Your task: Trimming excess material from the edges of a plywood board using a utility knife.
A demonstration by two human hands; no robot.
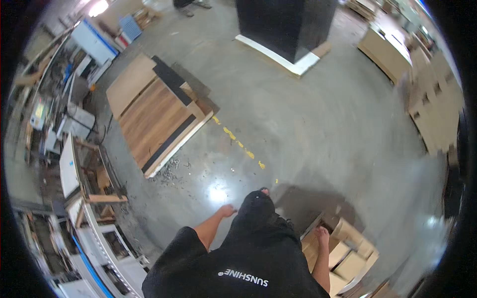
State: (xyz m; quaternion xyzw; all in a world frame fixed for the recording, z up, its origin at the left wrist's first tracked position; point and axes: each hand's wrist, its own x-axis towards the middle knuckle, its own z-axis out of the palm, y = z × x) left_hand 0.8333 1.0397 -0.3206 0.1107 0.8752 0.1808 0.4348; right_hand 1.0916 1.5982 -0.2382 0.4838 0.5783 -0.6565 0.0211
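Note:
My left hand (pixel 226 211) hangs at my side over the grey floor, its fingers loosely stretched, with nothing visible in it. My right hand (pixel 322 232) is beside the edge of a low stack of tan boards or cartons (pixel 358 249) at the lower right. Its fingers look bent, but they are small and overlap the stack behind them. Whether that hand touches or grips the stack I cannot make out. A toe of one foot (pixel 265 191) shows just past my dark clothing.
Wood-look panels (pixel 154 119) lie stacked on the floor ahead left, with dark scraps beside them. A tall black block (pixel 283 30) stands on a white-edged base ahead. Cartons (pixel 432 104) line the right; frames and white panels (pixel 69 164) crowd the left. Broken yellow tape (pixel 229 133) marks the floor.

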